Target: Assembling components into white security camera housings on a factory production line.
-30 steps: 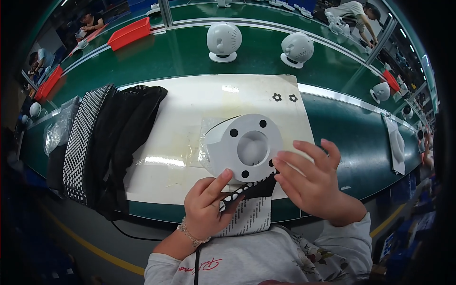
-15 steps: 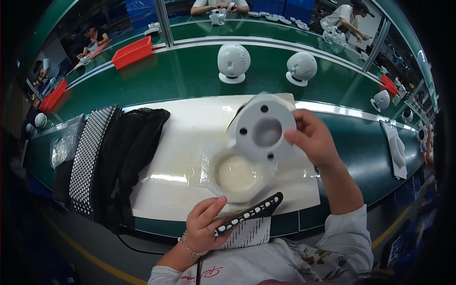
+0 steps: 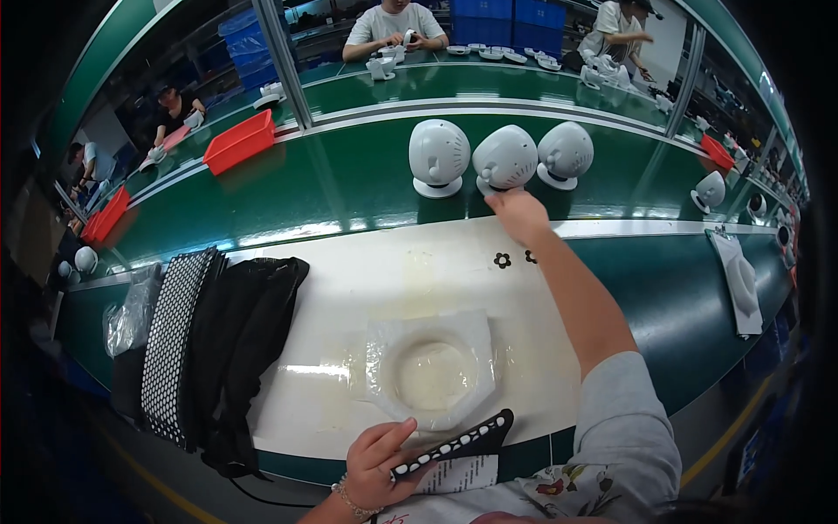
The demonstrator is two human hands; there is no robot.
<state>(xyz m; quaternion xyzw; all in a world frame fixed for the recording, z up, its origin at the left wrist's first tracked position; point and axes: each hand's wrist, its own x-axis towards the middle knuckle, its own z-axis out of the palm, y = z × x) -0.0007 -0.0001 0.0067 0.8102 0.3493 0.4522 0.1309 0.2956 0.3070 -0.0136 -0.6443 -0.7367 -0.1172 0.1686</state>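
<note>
My right hand [image 3: 517, 212] reaches far forward to the green conveyor belt [image 3: 349, 183] and rests at the base of a white round device [image 3: 504, 159], the middle one of three. Another white device [image 3: 438, 155] stands to its left and a third [image 3: 566, 154] to its right. Whether the fingers still grip the middle device I cannot tell. My left hand [image 3: 377, 463] is at the near table edge, holding a black strip with a row of white holes [image 3: 454, 444]. A clear plastic nest with a round hollow [image 3: 432, 371] lies on the white mat [image 3: 349, 288] before me.
Black mesh pieces and a dotted sheet [image 3: 205, 349] are stacked at the left of the mat, with a clear bag [image 3: 131, 314] beside them. Two small black ring parts [image 3: 502, 259] lie near the mat's far edge. Red trays [image 3: 238, 141] sit on the belt. Other people work at the far line.
My right hand lifted the white round device off the clear nest and carried it forward onto the green belt between two others. The left hand stayed on the black strip.
</note>
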